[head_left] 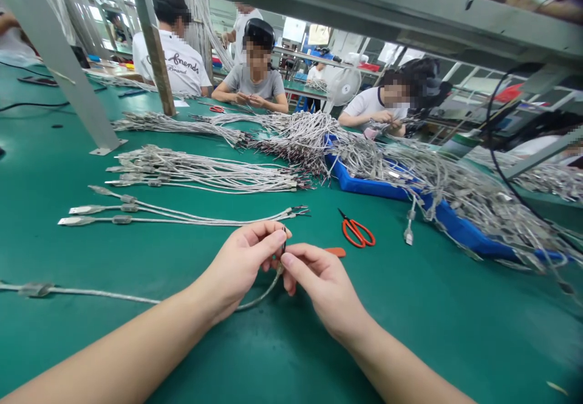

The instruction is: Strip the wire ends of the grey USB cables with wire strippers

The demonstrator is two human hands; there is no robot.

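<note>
We sit at a broad green table (455,337), with a grey beam (319,3) slanting over its far part; across from us a person in a grey shirt (250,85) and, further right, a person in a white shirt (371,103) bend over work at their own hands; before them sprawls a heap of cables (483,203), spilling over blue trays (373,187) towards the right; left of the trays we have a thick bundle (204,170) laid crosswise, connectors to the left and stripped ends to the right, and nearer us three cables (122,219) lying the same way; the held cable (104,294) comes in from the left edge, passes beneath our left forearm and curves up to our fingertips, just in front of the three cables' stripped ends; our left hand (248,261) pinches the tips of its dark wires between thumb and fingers, while our right hand (325,279) pinches its end just below, thumb against forefinger; beyond the right hand lie red-handled snips (358,232), handles towards us; a flat orange piece (336,251), partly hidden behind that hand, sits nearer; smallest are the dark wires (284,245), upright between our fingertips, too blurred to count.
</note>
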